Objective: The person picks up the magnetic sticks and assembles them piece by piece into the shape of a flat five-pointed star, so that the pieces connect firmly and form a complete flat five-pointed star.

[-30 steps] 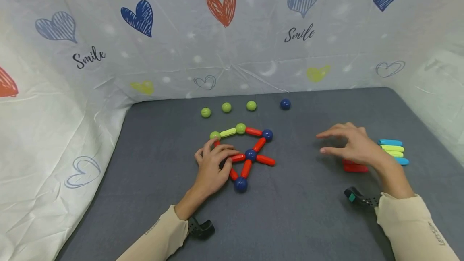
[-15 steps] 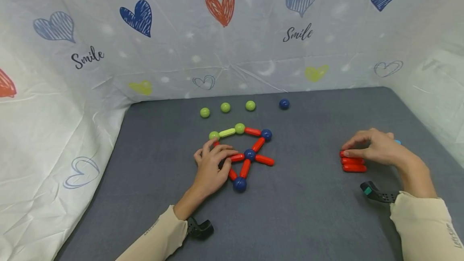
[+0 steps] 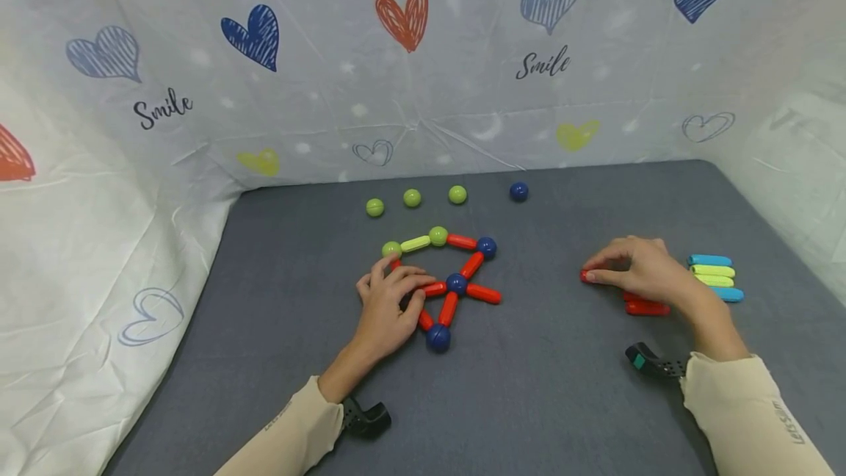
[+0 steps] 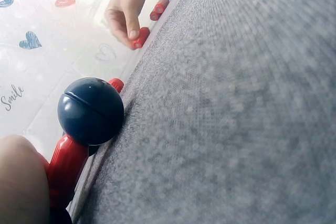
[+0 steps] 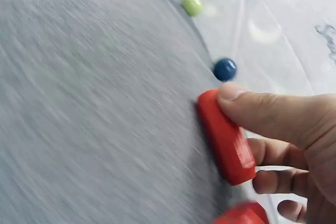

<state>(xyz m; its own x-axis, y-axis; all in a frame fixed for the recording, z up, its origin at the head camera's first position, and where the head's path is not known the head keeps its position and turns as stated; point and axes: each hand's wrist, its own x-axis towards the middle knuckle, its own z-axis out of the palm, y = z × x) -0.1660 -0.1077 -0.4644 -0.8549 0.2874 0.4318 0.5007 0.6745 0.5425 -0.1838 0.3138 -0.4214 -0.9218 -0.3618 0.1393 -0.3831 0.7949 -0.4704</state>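
Note:
A flat figure of red and yellow-green magnetic rods joined by blue and green balls lies on the grey table, with a blue ball [image 3: 456, 283] near its middle. My left hand [image 3: 383, 307] holds the figure's left side, fingers and thumb bent around a joint that is mostly hidden. In the left wrist view, another blue ball [image 4: 90, 111] and a red rod [image 4: 69, 163] show beside that hand. To the right, my right hand [image 3: 637, 264] pinches a loose red magnetic rod [image 5: 223, 135] between thumb and fingers, just left of other red rods [image 3: 646, 308].
Blue and yellow-green rods [image 3: 711, 271] lie in a stack at the right. Along the back sit loose green balls [image 3: 413, 198] and one loose blue ball [image 3: 518, 192]. A white printed cloth [image 3: 410, 94] hangs behind the table.
My right hand first reached right to the red rods, took hold of one, and has since moved left with it. The left hand stays on the figure.

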